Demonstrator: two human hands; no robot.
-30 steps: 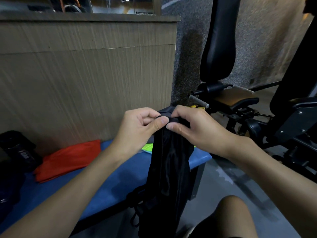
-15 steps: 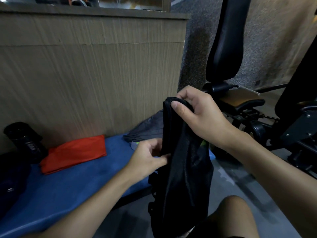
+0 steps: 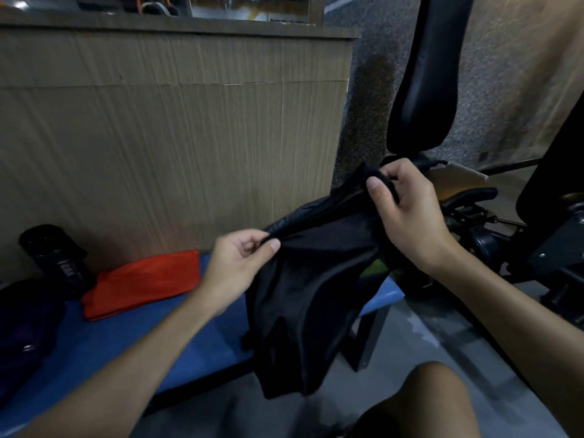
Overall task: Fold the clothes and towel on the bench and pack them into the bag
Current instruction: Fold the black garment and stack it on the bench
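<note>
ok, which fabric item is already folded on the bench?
The orange-red folded cloth, lying flat on the blue padded bench. The black garment is unfolded, hanging from the grip of the left hand and right hand.

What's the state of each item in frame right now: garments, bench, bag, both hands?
black garment: unfolded, held in the air by its top edge, hanging over the bench edge
red cloth: folded, flat on the bench
blue bench: holds the red cloth
dark bag: at the bench's left end, opening not visible
left hand: pinching the garment
right hand: pinching the garment, higher up
</note>
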